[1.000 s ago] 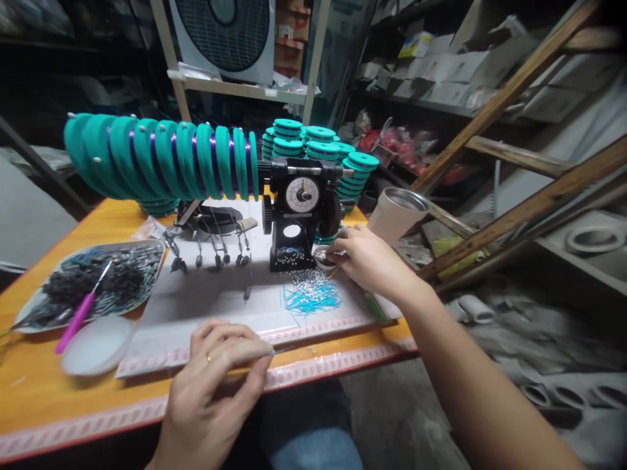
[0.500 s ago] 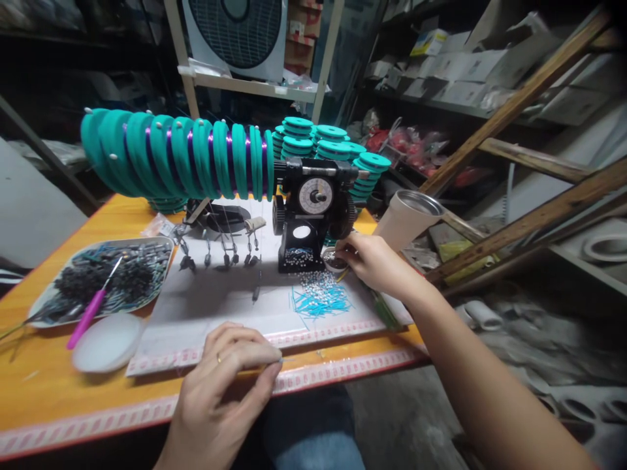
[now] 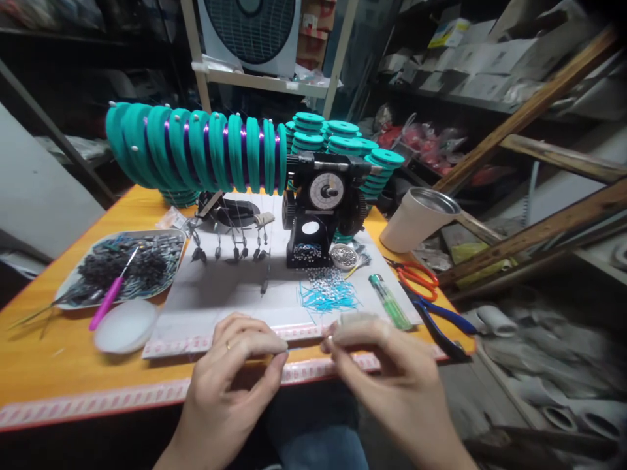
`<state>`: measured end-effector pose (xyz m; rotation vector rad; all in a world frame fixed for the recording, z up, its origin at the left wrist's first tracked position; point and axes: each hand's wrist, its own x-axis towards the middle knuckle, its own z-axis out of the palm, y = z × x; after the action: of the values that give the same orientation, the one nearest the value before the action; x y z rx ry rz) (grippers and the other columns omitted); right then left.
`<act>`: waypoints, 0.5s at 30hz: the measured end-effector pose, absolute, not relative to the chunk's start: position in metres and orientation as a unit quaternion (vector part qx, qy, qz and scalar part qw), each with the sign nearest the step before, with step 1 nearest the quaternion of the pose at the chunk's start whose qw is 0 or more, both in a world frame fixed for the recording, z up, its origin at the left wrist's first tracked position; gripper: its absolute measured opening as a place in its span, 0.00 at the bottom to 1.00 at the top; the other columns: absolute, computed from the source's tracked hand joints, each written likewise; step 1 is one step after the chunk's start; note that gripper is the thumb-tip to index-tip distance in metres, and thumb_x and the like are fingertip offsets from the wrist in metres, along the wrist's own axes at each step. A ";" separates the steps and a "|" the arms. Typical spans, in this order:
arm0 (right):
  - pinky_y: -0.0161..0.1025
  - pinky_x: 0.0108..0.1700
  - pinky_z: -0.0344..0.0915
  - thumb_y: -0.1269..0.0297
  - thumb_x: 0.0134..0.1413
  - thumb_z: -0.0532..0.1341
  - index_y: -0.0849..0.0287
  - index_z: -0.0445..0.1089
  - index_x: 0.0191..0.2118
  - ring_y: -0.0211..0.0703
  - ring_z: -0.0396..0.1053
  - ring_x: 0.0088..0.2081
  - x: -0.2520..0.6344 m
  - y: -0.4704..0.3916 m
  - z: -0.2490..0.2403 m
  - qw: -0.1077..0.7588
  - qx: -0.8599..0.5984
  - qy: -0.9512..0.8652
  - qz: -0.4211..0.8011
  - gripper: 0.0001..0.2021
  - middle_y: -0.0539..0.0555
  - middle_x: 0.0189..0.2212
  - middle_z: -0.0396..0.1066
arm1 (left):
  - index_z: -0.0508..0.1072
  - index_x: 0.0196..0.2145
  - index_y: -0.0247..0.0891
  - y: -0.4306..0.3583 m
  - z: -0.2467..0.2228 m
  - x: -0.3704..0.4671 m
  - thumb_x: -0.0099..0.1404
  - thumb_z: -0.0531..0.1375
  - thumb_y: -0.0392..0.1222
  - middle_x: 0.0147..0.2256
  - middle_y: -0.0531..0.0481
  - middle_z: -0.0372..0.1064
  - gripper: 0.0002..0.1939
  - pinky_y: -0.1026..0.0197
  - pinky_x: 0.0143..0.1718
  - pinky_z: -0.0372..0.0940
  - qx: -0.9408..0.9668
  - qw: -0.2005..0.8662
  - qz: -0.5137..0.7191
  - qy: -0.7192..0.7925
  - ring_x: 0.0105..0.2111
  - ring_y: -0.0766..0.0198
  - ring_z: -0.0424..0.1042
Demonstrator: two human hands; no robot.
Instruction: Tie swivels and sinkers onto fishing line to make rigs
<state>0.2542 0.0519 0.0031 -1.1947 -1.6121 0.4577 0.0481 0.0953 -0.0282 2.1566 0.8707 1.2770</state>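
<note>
Near the front edge of the table, my left hand (image 3: 232, 375) pinches thumb against forefinger. A tiny bluish tip shows there, too small to name. Level with it on the right, my right hand (image 3: 396, 372) is also pinched, apart from the left; whatever lies between its fingertips is too small and blurred to make out. Just beyond both hands are loose short blue tubes (image 3: 328, 299) and small whitish beads (image 3: 324, 279) on a white board (image 3: 215, 313). Behind them stands a small round dish (image 3: 344, 256) of shiny metal bits.
A black geared winder (image 3: 326, 215) carries a row of teal foam spools (image 3: 196, 147), with swivels dangling below. Left are a heaped tray (image 3: 66, 300), a pink-handled tool (image 3: 108, 301) and a white lid (image 3: 126, 326). Right are a lighter (image 3: 390, 303), scissors (image 3: 418, 281), pliers (image 3: 441, 320) and a cup (image 3: 414, 225).
My right hand has come back from the small dish to the table's front edge, opposite my left. The left hand stays pinched in about the same place. The view has shifted slightly.
</note>
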 end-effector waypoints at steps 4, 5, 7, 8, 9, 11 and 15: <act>0.29 0.40 0.77 0.78 0.55 0.66 0.50 0.72 0.45 0.37 0.80 0.37 0.225 0.039 -0.023 0.601 -0.511 -0.577 0.212 0.16 0.46 0.36 0.79 | 0.72 0.37 0.40 0.095 -0.028 0.048 0.66 0.61 0.28 0.33 0.50 0.71 0.08 0.58 0.40 0.64 0.785 0.240 0.471 0.324 0.39 0.61 0.70; 0.29 0.40 0.78 0.78 0.54 0.67 0.49 0.71 0.47 0.37 0.80 0.37 0.221 0.039 -0.027 0.619 -0.518 -0.549 0.217 0.19 0.47 0.37 0.80 | 0.73 0.37 0.40 0.095 -0.028 0.048 0.66 0.61 0.28 0.33 0.50 0.71 0.07 0.58 0.40 0.64 0.784 0.239 0.472 0.325 0.39 0.61 0.70; 0.30 0.39 0.79 0.78 0.54 0.68 0.48 0.70 0.50 0.39 0.81 0.38 0.215 0.040 -0.031 0.641 -0.522 -0.516 0.225 0.21 0.47 0.38 0.81 | 0.72 0.37 0.40 0.094 -0.027 0.048 0.66 0.61 0.28 0.34 0.50 0.71 0.07 0.57 0.40 0.64 0.782 0.240 0.472 0.329 0.39 0.61 0.70; 0.30 0.39 0.79 0.78 0.54 0.68 0.48 0.70 0.50 0.40 0.81 0.38 0.214 0.040 -0.031 0.646 -0.521 -0.510 0.225 0.21 0.48 0.38 0.81 | 0.72 0.37 0.39 0.094 -0.027 0.048 0.65 0.61 0.28 0.34 0.50 0.71 0.08 0.57 0.41 0.64 0.780 0.242 0.472 0.330 0.39 0.61 0.70; 0.31 0.39 0.80 0.78 0.54 0.68 0.49 0.71 0.49 0.41 0.81 0.38 0.213 0.041 -0.031 0.649 -0.520 -0.508 0.225 0.20 0.49 0.38 0.81 | 0.72 0.37 0.39 0.093 -0.027 0.048 0.65 0.61 0.27 0.34 0.50 0.70 0.08 0.58 0.41 0.64 0.779 0.245 0.472 0.331 0.39 0.61 0.70; 0.32 0.38 0.80 0.78 0.53 0.68 0.49 0.72 0.48 0.43 0.82 0.38 0.212 0.040 -0.029 0.653 -0.518 -0.505 0.225 0.20 0.50 0.38 0.81 | 0.72 0.37 0.39 0.092 -0.027 0.047 0.65 0.61 0.27 0.34 0.49 0.70 0.08 0.58 0.41 0.64 0.778 0.251 0.471 0.331 0.40 0.61 0.69; 0.33 0.38 0.80 0.78 0.53 0.68 0.49 0.73 0.48 0.43 0.82 0.37 0.209 0.039 -0.027 0.660 -0.514 -0.495 0.235 0.19 0.49 0.38 0.81 | 0.72 0.37 0.39 0.092 -0.026 0.047 0.65 0.61 0.26 0.34 0.50 0.70 0.08 0.58 0.41 0.64 0.778 0.254 0.473 0.327 0.40 0.62 0.69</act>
<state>0.2091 0.0390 -0.0275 -1.1626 -1.1210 0.5319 0.0471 0.0923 -0.0264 2.1139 0.8885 1.2839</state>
